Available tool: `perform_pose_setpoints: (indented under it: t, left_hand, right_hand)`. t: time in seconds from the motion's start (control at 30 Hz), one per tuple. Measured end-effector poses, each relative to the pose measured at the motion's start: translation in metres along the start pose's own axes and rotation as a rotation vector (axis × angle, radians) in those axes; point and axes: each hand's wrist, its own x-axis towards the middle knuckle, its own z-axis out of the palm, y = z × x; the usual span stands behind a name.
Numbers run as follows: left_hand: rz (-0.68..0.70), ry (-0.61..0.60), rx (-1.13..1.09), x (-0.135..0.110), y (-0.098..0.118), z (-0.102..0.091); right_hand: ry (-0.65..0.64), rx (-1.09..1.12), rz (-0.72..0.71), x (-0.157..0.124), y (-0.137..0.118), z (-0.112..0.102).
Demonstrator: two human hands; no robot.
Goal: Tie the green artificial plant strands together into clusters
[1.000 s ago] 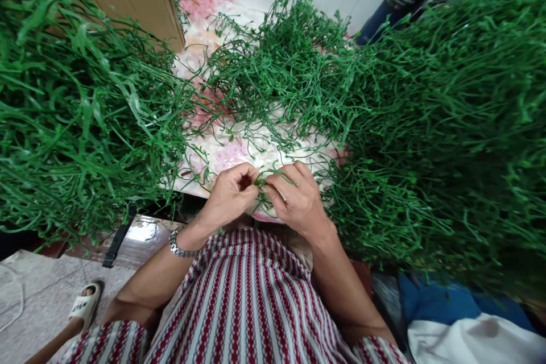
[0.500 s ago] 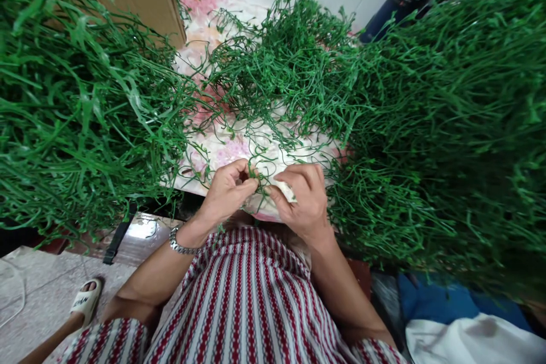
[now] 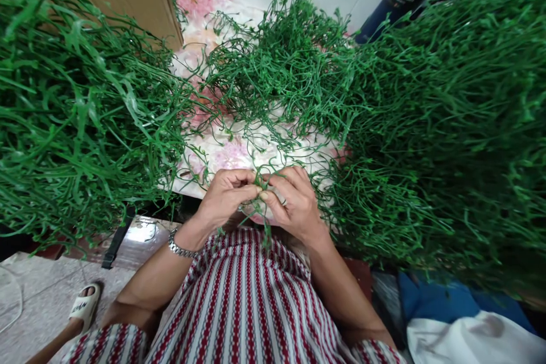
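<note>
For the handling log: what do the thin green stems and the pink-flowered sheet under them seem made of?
The thin green stems look like moulded plastic: uniform colour, slight gloss, springy curls. The pink-flowered sheet seems soft printed cloth, matte and slightly rumpled.

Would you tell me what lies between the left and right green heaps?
In the head view, a flowered cloth bearing a smaller heap of green strands.

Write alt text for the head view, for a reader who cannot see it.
The left hand and right hand pinch a thin green strand together at the edge of a floral cloth. Big heaps of green strands rise on both sides.
</note>
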Motion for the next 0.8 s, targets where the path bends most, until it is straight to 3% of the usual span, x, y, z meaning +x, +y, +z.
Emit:
perform_pose_setpoints:
  t: [0.17,0.4,0.6,0.8]
  left_hand:
    - [0.067,0.038,0.116,-0.003,-0.001,0.002]
    - [0.256,0.060,0.562,-0.004,0.008,0.000]
    - [0.192,0.064,0.293,-0.002,0.000,0.001]
    - [0.200,0.084,0.141,-0.004,-0.006,0.004]
  right_hand:
    - [0.061,0.137,0.017,-0.001,0.002,0.005]
    - [0.009,0.058,0.027,0.002,0.005,0.000]
    - [-0.070,0.423,0.215,0.003,0.004,0.003]
    - [0.029,0.803,0.516,-0.003,0.001,0.016]
